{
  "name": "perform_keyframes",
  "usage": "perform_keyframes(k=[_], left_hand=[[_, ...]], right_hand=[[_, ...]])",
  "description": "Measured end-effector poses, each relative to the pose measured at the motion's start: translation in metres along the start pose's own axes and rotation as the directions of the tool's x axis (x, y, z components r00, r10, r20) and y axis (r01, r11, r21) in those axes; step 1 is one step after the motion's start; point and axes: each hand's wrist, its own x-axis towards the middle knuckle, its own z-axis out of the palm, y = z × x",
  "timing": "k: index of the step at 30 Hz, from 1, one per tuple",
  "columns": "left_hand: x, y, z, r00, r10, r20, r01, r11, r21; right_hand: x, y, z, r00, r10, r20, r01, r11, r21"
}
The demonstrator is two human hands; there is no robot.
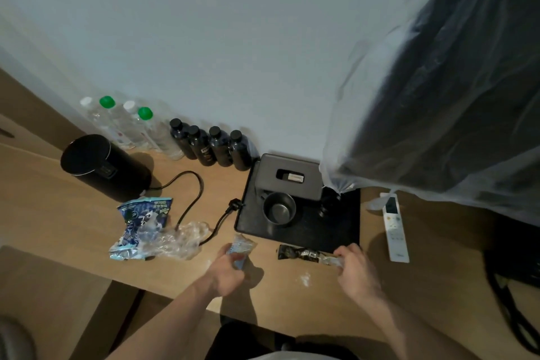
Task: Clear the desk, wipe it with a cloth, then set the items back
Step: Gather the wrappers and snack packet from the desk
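We see the left hand [226, 267] curled around a small pale-blue packet [241, 245] just above the wooden desk [58, 213], near its front edge, while the right hand [355, 267] pinches the clear end of a dark wrapper [306, 253] that lies flat on the desk against the front edge of the black tray [330, 231]. The tray sits at the back of the desk, toward the right; on it stand a dark box [292, 177] with a slot holding a small pale item, and a metal cup [279, 209] whose inside looks bare. Along the back edge, against the wall, stand four clear bottles [125, 126] and four dark bottles [213, 146]. A black kettle [105, 166] stands toward the left rear, its cord [195, 193] looping forward. Nearer the front left lie a blue snack bag [143, 219] and crumpled clear plastic [178, 238]. A white remote [394, 228] lies right of the tray.
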Motion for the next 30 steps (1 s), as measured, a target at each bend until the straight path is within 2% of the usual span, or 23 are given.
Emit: perform_keyframes(k=[5,9,14,18,24,30], left_hand=[[0.0,-0.013,-0.002,1.0,-0.002,-0.025,-0.002,0.983,-0.183],[-0.017,-0.014,-0.005,0.999,0.023,-0.048,-0.037,0.944,-0.329],[-0.062,0.001,-0.016,0.992,0.074,-0.099,-0.104,0.933,-0.344],[-0.085,-0.006,-0.022,0.979,0.112,-0.172,-0.169,0.914,-0.368],[-0.112,-0.013,-0.021,0.947,0.235,-0.217,-0.285,0.927,-0.243],[-0.139,-0.013,-0.035,0.959,0.242,-0.146,-0.278,0.9,-0.337]], right_hand=[[-0.004,-0.002,-0.002,1.0,0.007,0.01,-0.008,0.996,0.092],[-0.012,-0.01,-0.008,0.996,0.05,0.077,-0.073,0.941,0.331],[-0.034,-0.032,-0.036,0.986,-0.031,0.165,-0.067,0.829,0.556],[-0.051,-0.052,-0.059,0.966,-0.062,0.25,-0.12,0.75,0.65],[-0.082,-0.082,-0.067,0.982,-0.067,0.174,-0.078,0.699,0.711],[-0.103,-0.103,-0.062,0.992,-0.017,0.124,-0.083,0.653,0.753]])
